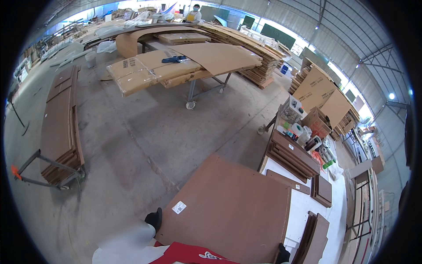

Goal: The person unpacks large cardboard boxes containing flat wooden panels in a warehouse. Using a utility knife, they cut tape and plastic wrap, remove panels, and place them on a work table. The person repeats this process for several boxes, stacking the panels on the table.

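Right in front of me is a large brown wood panel (227, 198) bearing a white printed label (179, 207) near its left edge. My left hand (154, 219), in a black glove, grips that left edge. At the panel's near right corner my right hand (283, 253), also gloved in black, holds the edge; its fingers are partly hidden. The panel's right side lies over or just above a white-topped worktable (296, 211). On that table, close to my right hand, lies a stack of narrow brown boards (311, 236).
More brown boards (293, 155), bottles and a cardboard box (317, 122) occupy the worktable's far end. A loaded trolley (61, 128) stands left. Ahead is a wheeled table (191, 90) with wrapped cardboard packages (148, 69). Beyond are panel stacks (260, 56) and a person (193, 15).
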{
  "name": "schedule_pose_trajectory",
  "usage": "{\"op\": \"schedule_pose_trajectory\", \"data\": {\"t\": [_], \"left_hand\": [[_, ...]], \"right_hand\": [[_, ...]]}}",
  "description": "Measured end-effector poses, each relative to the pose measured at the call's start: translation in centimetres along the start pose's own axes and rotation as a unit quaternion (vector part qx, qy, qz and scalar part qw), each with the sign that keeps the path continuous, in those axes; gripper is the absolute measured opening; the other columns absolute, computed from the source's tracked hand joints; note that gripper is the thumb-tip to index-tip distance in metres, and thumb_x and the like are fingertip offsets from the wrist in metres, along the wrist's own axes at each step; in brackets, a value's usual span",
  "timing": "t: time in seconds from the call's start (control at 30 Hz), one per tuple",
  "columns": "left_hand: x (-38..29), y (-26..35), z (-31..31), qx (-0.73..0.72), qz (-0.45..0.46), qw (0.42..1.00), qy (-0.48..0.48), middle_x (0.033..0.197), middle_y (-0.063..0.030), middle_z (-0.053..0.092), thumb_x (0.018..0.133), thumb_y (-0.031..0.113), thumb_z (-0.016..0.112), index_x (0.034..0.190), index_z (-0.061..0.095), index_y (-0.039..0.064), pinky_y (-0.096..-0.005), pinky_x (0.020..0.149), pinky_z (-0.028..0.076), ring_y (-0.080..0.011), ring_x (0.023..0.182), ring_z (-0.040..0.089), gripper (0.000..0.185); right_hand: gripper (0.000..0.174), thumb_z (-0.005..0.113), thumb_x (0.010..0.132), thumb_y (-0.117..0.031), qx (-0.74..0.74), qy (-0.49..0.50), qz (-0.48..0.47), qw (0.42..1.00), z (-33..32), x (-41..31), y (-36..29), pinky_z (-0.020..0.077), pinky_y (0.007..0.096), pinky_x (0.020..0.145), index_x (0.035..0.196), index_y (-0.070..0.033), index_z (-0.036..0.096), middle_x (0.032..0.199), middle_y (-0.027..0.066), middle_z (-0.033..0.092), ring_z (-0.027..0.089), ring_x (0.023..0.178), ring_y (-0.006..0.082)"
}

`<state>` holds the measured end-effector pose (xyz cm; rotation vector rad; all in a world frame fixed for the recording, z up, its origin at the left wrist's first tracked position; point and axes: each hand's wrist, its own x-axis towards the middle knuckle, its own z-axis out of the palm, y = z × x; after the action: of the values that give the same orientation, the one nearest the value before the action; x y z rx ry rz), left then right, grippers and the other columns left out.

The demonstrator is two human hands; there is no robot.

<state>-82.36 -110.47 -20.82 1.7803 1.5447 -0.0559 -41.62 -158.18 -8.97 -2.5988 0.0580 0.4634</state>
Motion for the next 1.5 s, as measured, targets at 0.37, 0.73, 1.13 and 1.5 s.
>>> {"op": "schedule_pose_trajectory", "data": {"t": [0.37,0.73,1.13,1.5], "left_hand": [[12.9,6.4,-13.3,-0.131,0.090,0.983,0.087,0.081,-0.0269,0.062,0.097,0.040,0.031,0.083,0.061,-0.004,-0.0434,0.068,0.046,-0.0372,0.076,0.062,0.055],[31.6,17.6,-24.3,-0.427,0.078,0.868,0.241,0.074,-0.0049,0.059,0.096,0.044,0.039,0.079,0.062,-0.001,-0.0332,0.062,0.043,-0.0125,0.068,0.049,0.054],[51.2,30.9,-24.1,-0.422,0.039,0.849,0.314,0.081,-0.0135,0.065,0.098,0.043,0.035,0.086,0.062,-0.006,-0.0356,0.068,0.044,-0.0157,0.075,0.054,0.058],[69.9,55.8,-28.1,-0.263,0.082,0.909,0.314,0.075,-0.0103,0.062,0.098,0.043,0.032,0.080,0.061,-0.004,-0.0356,0.062,0.042,-0.0175,0.067,0.052,0.058]], "right_hand": [[0.048,0.044,0.097,-0.037,0.332,0.013,-0.164,0.929,5.2,-7.2,-12.8,0.0516,0.0334,0.071,0.115,0.005,0.057,0.096,0.0159,0.064,0.061,0.083,0.0191],[0.037,0.056,0.090,-0.032,0.602,-0.021,-0.162,0.782,11.7,11.4,-44.6,0.0477,0.0328,0.073,0.102,0.003,0.058,0.093,0.0102,0.062,0.059,0.083,0.0172],[0.025,0.056,0.090,-0.025,0.499,-0.116,-0.193,0.837,15.4,37.5,-71.0,0.0485,0.0288,0.066,0.099,-0.002,0.061,0.085,0.0041,0.062,0.058,0.073,0.0135],[0.036,0.054,0.091,-0.033,0.518,-0.117,-0.161,0.832,17.7,58.7,-85.5,0.0491,0.0309,0.076,0.106,-0.001,0.061,0.097,0.0083,0.064,0.060,0.087,0.0171]]}}
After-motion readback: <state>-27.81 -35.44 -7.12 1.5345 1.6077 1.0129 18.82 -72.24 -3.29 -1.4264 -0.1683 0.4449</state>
